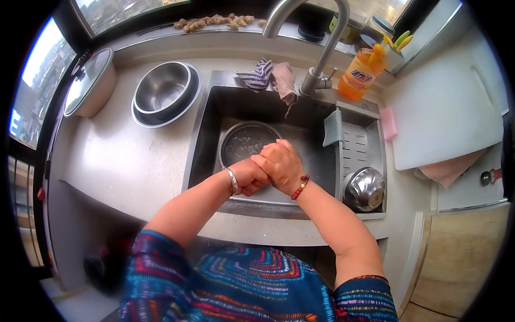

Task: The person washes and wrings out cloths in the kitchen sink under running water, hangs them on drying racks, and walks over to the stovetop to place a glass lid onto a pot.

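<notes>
My left hand (250, 177), with a silver bangle at the wrist, is closed in a fist over the front part of the sink. Wrapped against its top and side is my right hand (283, 165), which wears a red bead bracelet (301, 187). Both hands press together, and whatever may be between them is hidden. Below and just beyond them, a round metal basin (222, 140) sits in the dark sink (316, 147). Pale streaks show inside the basin; I cannot tell whether they are bits of food or reflections.
A faucet (322, 53) arches over the sink's back edge, beside cloths (284, 80) and an orange detergent bottle (362, 72). Nested bowls (163, 88) and a lidded pot (91, 86) stand left. Right are a steel bowl (366, 189) and a white cutting board (445, 102).
</notes>
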The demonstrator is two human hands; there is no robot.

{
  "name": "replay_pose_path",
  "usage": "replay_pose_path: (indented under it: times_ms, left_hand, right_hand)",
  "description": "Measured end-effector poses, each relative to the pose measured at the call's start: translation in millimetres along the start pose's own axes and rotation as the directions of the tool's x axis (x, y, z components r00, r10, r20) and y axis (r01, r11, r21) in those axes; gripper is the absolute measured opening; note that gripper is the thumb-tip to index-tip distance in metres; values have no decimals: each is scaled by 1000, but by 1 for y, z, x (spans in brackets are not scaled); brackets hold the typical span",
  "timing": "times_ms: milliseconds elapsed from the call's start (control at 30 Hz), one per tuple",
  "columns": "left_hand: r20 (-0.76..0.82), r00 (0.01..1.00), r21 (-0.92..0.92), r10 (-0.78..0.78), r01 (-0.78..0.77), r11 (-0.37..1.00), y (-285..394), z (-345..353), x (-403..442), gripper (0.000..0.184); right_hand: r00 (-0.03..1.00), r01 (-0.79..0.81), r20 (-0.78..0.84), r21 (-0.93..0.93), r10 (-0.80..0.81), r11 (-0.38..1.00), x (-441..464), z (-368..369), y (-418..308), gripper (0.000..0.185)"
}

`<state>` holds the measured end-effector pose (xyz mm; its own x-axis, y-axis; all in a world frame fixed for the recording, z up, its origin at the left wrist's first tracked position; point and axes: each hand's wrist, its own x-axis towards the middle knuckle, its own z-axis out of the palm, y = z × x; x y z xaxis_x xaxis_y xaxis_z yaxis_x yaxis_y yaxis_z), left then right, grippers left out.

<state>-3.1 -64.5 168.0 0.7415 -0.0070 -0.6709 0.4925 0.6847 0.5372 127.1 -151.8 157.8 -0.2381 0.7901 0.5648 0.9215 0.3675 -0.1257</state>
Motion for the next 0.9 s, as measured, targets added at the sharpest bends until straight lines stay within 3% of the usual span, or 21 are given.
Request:
replay_pose_path:
  times_ms: [33, 67, 133, 233, 300, 333, 400, 433, 467, 533, 567, 633, 667, 733, 767, 833, 867, 900]
  left_hand:
    - [-22, 998, 87, 60, -58, 995, 3, 8, -3, 22]
    - [-35, 992, 173, 122, -115, 978, 5, 14, -4, 22]
    - [-66, 988, 222, 141, -123, 967, 8, 17, -2, 21]
    - [-143, 971, 305, 190, -139, 942, 13, 21, -3, 15]
    - [-285, 897, 557, 337, -132, 820, 17, 27, -5, 3]
    - [-280, 898, 558, 338, -134, 819, 16, 24, 0, 3]
    - [-112, 673, 920, 731, -207, 332, 12, 18, 10, 9]
    - [-142, 758, 899, 636, -170, 404, 17, 18, 3, 19]
    - [-137, 759, 899, 637, -174, 401, 16, 15, 4, 19]
    - [-159, 696, 971, 700, -20, 240, 14, 8, 6, 23]
    - [-155, 694, 971, 703, -26, 239, 14, 4, 7, 23]
    - [-29, 652, 997, 758, 78, -29, 19, 2, 1, 18]
    - [-26, 651, 997, 759, 73, -29, 23, 0, 0, 18]
    - [51, 645, 981, 763, 110, -159, 29, -3, -1, 14]
    - [139, 568, 967, 811, 98, -234, 29, -10, 5, 15]
    - [196, 534, 956, 822, 82, -281, 33, -12, 2, 17]
    - [246, 503, 943, 829, 73, -324, 35, -13, 0, 18]
    - [251, 501, 943, 828, 68, -326, 35, -15, -1, 18]
  right_hand:
    - [996, 18, -84, -49, -22, 999, 4, -3, 1, 20]
    - [996, 16, -85, -56, -21, 998, 5, -5, 2, 20]
    - [998, -44, 45, -149, 51, 988, 5, -7, 4, 9]
    - [989, -87, 99, -210, 110, 974, 10, -7, 7, 8]
    - [972, -147, 146, -228, 183, 962, 16, -8, 7, 6]
    - [948, -205, 193, -242, 254, 948, 19, -9, 6, 5]
    - [911, -275, 231, -276, 341, 921, 23, -8, 1, 4]
    - [866, -340, 265, -309, 424, 888, 25, -7, -2, 4]
    - [865, -342, 264, -313, 427, 886, 27, -7, -5, 4]
    - [735, -522, 364, -233, 572, 820, 31, -7, -12, 4]
    - [736, -520, 363, -239, 572, 820, 34, -8, -15, 4]
    - [651, -660, 357, -169, 669, 732, 38, -8, -23, 9]
    - [650, -660, 356, -173, 671, 731, 39, -6, -25, 9]
    - [576, -787, 332, -19, 747, 616, 41, -1, -28, 15]
    - [577, -787, 327, -23, 749, 616, 41, 1, -29, 15]
    - [581, -813, 263, 158, 770, 560, 43, 3, -33, 17]
    - [580, -814, 259, 155, 772, 560, 45, 3, -35, 17]
    - [527, -849, 265, 196, 807, 490, 48, 0, -39, 18]
